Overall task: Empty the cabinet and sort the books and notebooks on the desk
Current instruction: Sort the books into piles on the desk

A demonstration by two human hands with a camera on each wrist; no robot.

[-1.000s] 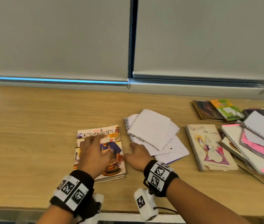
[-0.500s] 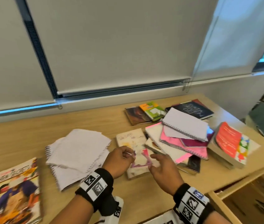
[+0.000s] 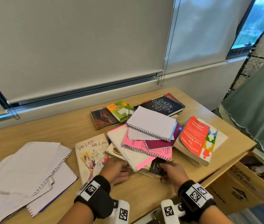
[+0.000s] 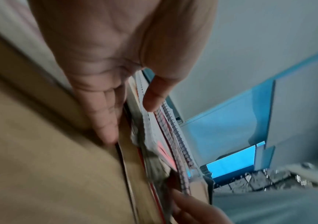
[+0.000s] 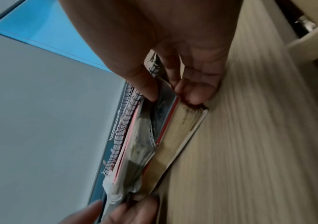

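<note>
A loose pile of spiral notebooks [image 3: 137,147], white, pink and maroon, lies on the wooden desk [image 3: 47,130] over a dark-covered book [image 3: 156,167]. My left hand [image 3: 118,170] is at the pile's near left corner; in the left wrist view its fingers [image 4: 106,121] slide under the stack [image 4: 165,144] with the thumb over a white notebook. My right hand [image 3: 172,172] pinches the dark book's near corner; in the right wrist view the thumb lies on its cover and the fingers [image 5: 194,91] under its yellowed pages [image 5: 181,133].
Left of the pile lie a "Tulle Little, Tulle Late" book [image 3: 90,152] and torn white notebooks [image 3: 26,168]. An orange-and-white book [image 3: 196,139] sits at its right; a black book [image 3: 162,104], a "Tennis" book [image 3: 120,110] and a brown one [image 3: 103,118] behind. Cardboard boxes [image 3: 241,188] stand below the desk's right edge.
Both hands left the kitchen cookbook, moved right past the white notebooks and the Tulle book, and now take hold of the near edge of the notebook pile. My view swung right.
</note>
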